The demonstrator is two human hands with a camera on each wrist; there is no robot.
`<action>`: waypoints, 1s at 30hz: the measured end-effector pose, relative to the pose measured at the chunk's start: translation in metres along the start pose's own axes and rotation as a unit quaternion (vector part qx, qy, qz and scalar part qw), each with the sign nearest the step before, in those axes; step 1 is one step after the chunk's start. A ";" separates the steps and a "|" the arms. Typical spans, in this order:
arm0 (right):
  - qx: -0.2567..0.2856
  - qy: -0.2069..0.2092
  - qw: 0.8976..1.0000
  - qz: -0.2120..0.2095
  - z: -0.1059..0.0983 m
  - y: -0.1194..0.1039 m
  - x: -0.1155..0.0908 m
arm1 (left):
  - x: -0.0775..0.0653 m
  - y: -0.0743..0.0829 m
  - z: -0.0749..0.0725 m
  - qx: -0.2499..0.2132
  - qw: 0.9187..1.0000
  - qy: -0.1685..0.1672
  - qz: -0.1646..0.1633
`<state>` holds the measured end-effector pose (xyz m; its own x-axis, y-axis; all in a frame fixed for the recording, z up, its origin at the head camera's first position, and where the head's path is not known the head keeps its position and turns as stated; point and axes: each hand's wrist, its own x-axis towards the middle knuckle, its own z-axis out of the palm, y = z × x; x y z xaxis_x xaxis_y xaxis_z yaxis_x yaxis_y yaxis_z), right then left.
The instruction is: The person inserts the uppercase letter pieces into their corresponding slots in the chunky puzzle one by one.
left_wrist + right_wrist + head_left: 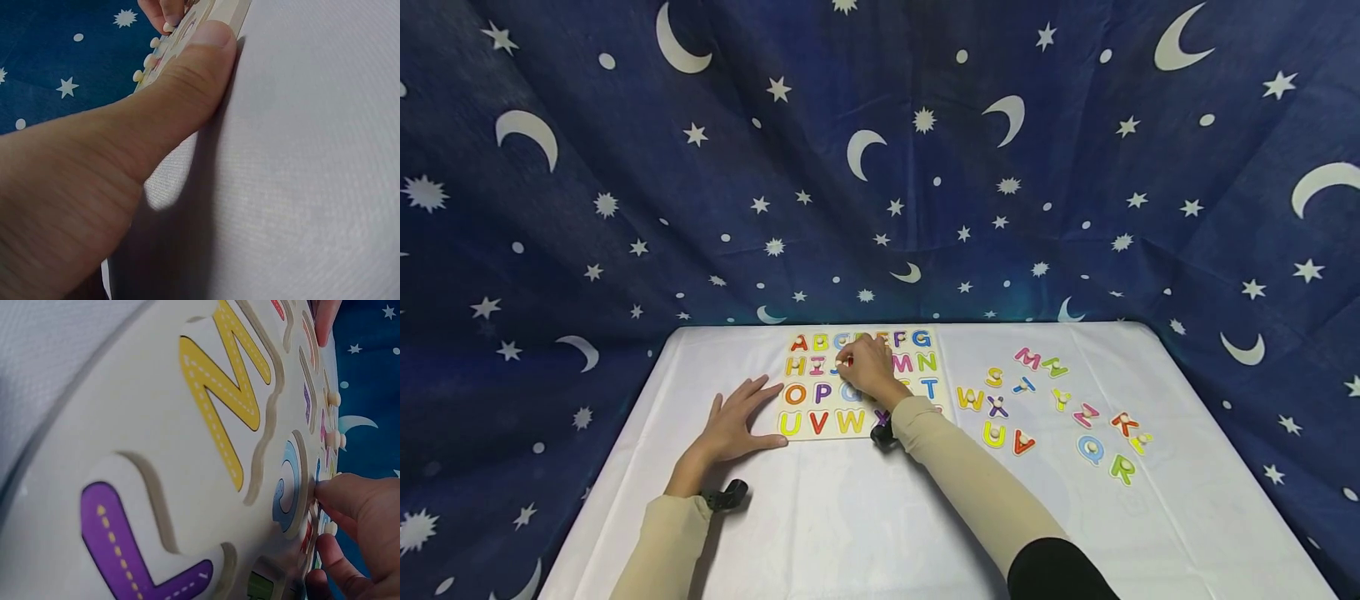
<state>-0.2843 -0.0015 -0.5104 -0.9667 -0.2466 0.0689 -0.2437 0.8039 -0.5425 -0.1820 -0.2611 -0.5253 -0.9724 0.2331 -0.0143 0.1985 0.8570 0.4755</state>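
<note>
A cream alphabet puzzle board lies on the table, with coloured letters in rows. My right hand is over its second row and pinches the knob of the blue J piece at the J slot. In the right wrist view the thumb and fingers reach down to that slot, partly hiding it. My left hand rests at the board's left edge, fingers spread; in the left wrist view its thumb touches the lower corner. Several top-row pieces, such as the red A, sit in their slots with knobs up.
Several loose knobbed letters lie right of the board, among them a yellow W, a pink M, a blue Q and a green R. A white cloth covers the table; a dark blue star-and-moon curtain hangs behind.
</note>
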 end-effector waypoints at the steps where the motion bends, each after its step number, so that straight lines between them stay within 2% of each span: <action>1: -0.001 0.000 1.000 0.000 0.000 0.000 0.000 | 0.000 0.000 0.000 0.000 1.000 -0.001 0.000; 5: -0.003 0.000 1.000 -0.004 -0.001 0.000 0.000 | 0.000 0.001 0.000 -0.002 1.000 0.001 0.003; 10: 0.000 -0.022 0.999 -0.026 -0.006 0.002 -0.001 | -0.001 0.002 -0.001 -0.001 1.000 0.003 0.003; 17: -0.006 -0.026 0.993 -0.112 -0.027 0.012 -0.005 | -0.001 0.001 0.000 0.002 1.000 0.002 0.005; 22: -0.030 -0.038 0.987 -0.153 -0.054 0.028 -0.018 | 0.000 0.001 0.001 0.002 1.000 -0.003 0.003; 26: -0.058 -0.042 0.985 -0.160 -0.083 0.050 -0.032 | 0.000 0.002 0.000 -0.001 1.000 -0.001 0.006; 30: -0.060 -0.019 0.985 -0.158 -0.113 0.079 -0.046 | -0.001 0.002 -0.002 -0.002 1.000 0.000 0.008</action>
<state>-0.2678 0.1340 -0.4621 -0.8384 -0.5127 0.1850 -0.5411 0.7419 -0.3960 -0.1810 -0.2605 -0.5222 -0.9691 0.2466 -0.0065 0.2135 0.8517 0.4786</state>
